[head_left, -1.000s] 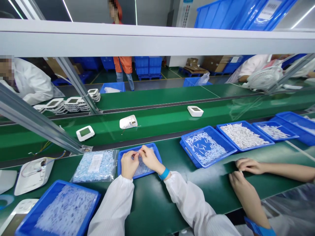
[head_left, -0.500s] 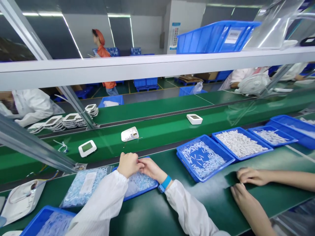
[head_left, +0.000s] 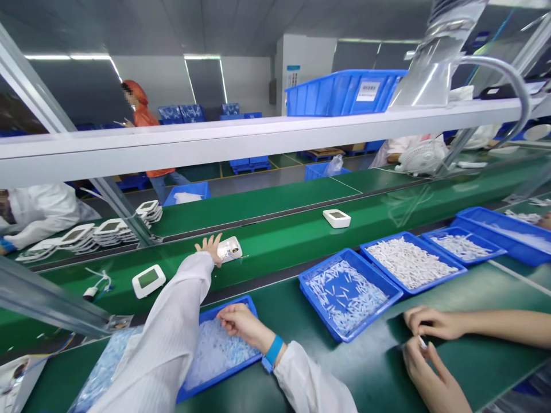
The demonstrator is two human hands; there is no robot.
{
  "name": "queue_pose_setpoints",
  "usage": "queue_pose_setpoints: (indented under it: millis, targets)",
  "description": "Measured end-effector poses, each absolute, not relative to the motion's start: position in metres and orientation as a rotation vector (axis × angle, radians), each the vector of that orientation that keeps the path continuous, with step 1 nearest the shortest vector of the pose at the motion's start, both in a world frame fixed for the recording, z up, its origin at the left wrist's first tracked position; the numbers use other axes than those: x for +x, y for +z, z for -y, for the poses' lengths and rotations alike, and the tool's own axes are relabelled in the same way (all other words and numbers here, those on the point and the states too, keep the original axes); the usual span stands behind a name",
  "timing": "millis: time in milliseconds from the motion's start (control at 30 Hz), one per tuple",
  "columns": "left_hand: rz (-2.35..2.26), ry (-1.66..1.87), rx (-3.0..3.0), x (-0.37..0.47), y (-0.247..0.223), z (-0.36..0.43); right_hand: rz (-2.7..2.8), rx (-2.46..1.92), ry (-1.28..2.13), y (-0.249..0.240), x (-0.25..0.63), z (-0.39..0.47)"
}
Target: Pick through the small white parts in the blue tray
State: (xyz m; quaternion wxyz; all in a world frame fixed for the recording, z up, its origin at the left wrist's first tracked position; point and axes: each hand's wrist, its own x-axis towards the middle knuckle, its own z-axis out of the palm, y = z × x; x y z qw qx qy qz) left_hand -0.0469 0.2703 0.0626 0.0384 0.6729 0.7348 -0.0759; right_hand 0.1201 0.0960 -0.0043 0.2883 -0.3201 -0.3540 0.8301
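My left hand: gone from the blue tray, now stretched out beside the white case, fingers spread.
My right hand: parted from my left, alone over the tray.
Person in orange: further left.

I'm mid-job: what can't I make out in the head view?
All in the head view:
Right hand: anything between its fingertips is too small to tell.
White housing: left end hidden by the left hand.
Bag of pale-blue parts: partly behind the left sleeve, cut off by the bottom edge.
Bin label: print too small.

Right of the bag, parts lie in a tray.
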Motion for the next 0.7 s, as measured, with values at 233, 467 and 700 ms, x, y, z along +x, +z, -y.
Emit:
queue_pose_setpoints:
  millis: [233,467,700]
  targets:
    - [-2.212,-0.296,2.046,-0.03,0.042,-0.287,1.125,-0.985,2.149,-0.001,0.12,-0.095]
    - [-2.214,-0.364,2.107,-0.017,0.05,-0.279,1.244,-1.031,2.118,0.0,0.12,-0.093]
    - [-2.204,-0.299,2.458,-0.007,0.076,-0.242,1.332,-1.011,2.108,-0.003,0.118,-0.093]
